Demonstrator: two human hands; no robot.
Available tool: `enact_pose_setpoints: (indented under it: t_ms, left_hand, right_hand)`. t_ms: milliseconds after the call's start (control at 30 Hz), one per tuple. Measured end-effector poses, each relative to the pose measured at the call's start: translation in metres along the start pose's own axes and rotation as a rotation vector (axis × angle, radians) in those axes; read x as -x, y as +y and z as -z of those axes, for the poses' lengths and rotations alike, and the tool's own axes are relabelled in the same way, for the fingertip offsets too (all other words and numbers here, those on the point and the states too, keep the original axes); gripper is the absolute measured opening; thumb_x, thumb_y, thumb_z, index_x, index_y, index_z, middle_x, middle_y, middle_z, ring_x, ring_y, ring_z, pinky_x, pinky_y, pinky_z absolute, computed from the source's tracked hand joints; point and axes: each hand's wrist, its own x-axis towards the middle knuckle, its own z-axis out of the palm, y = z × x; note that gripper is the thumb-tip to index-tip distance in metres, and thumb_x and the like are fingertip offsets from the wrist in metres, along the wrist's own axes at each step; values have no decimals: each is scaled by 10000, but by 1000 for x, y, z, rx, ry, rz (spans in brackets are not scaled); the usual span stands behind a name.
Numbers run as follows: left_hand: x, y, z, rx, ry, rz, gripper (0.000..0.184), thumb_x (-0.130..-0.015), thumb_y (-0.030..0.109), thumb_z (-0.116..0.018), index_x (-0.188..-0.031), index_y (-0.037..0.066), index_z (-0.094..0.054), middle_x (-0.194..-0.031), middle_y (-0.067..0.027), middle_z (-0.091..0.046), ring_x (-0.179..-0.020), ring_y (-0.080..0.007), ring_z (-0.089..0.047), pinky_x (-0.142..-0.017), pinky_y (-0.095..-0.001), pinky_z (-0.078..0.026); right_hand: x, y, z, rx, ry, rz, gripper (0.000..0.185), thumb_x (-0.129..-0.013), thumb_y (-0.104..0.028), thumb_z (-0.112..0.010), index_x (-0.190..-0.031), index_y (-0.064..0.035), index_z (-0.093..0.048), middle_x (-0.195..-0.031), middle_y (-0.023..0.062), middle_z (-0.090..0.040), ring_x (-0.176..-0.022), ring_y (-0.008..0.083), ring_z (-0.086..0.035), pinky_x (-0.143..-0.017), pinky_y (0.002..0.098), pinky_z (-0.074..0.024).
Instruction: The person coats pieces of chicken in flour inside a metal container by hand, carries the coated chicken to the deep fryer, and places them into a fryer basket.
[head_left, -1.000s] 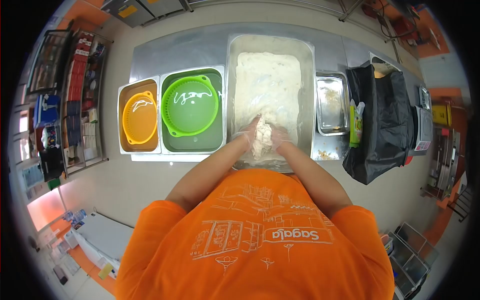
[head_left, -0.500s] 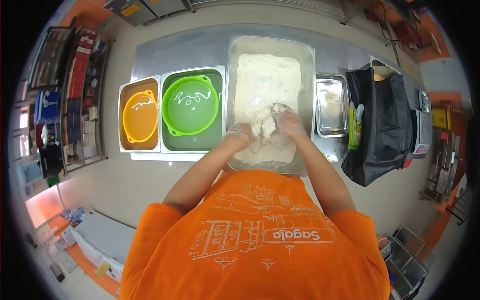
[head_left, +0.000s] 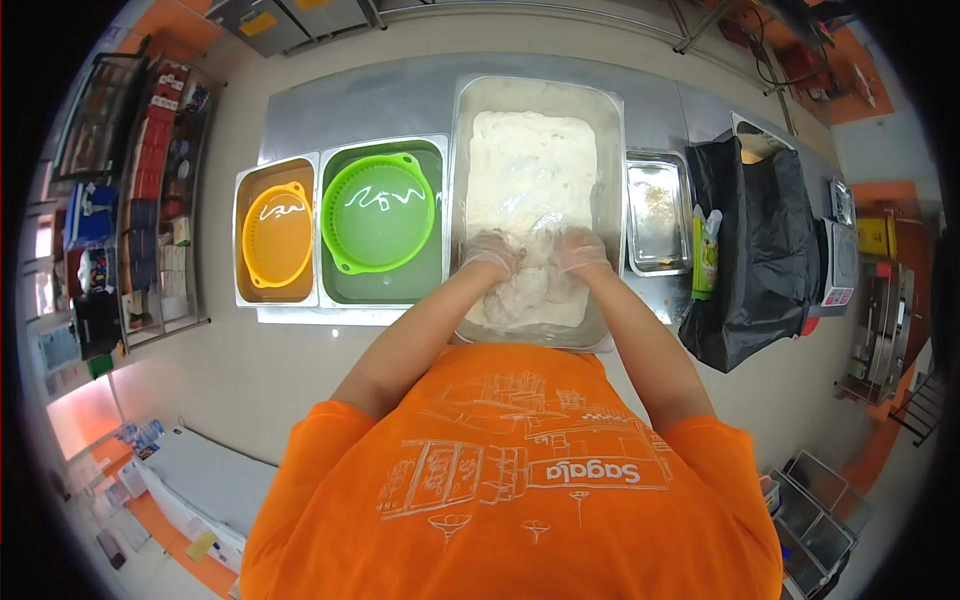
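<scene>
A deep metal tray (head_left: 611,200) holds a wide bed of white, flour-like powder (head_left: 530,160). Several lumpy, powder-coated pieces (head_left: 520,295) lie heaped in its near half; their kind is hidden by the coating. My left hand (head_left: 495,250), in a clear plastic glove, is in the powder at the heap's left side. On the right side, my right hand (head_left: 580,250) is gloved too and reaches in against the heap. Both sets of fingertips are blurred and partly buried, so their grip does not show.
Left of the tray, a green strainer basket (head_left: 432,215) and a yellow strainer basket (head_left: 250,240) sit in liquid-filled metal pans. To the right are a shallower metal pan (head_left: 658,270), a green-and-white packet (head_left: 706,260) and a large black bag (head_left: 765,260).
My hands have moved slightly, the left one inward and upward. The coated pieces now form a larger visible heap between and below my hands. The view has shifted slightly.
</scene>
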Motion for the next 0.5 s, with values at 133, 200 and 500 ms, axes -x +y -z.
enact_pose_setpoints:
  t_ms: [133,200,500]
  left_hand:
    - [-3,-13,-30,207,1,22,868,-950,682,-425,-1453,-24,-470,-1525,-243,-436,-1379,-371,-471,-1161,-406,-345]
    - [14,-14,-40,204,-8,-16,904,-945,712,-398,-1462,-26,-461,-1562,-237,-387,-1415,-361,-430,-1188,-389,-305]
    - [-15,-23,-104,976,28,404,906,-880,760,-508,-1278,-44,-632,-1258,-212,-658,-1108,-344,-648,-955,-440,-492]
  right_hand:
    - [18,2,-28,213,-201,148,661,-1024,-576,-354,-1211,-31,-679,-1217,229,-676,-1098,396,-652,-998,465,-487]
    - [35,-3,-39,-29,-276,104,657,-1025,-566,-370,-1325,-31,-604,-1341,248,-594,-1216,385,-585,-1066,445,-428]
    - [56,-58,-70,-911,-208,-132,735,-953,-555,-585,-1410,16,-515,-1392,218,-551,-1199,307,-559,-1064,403,-420]
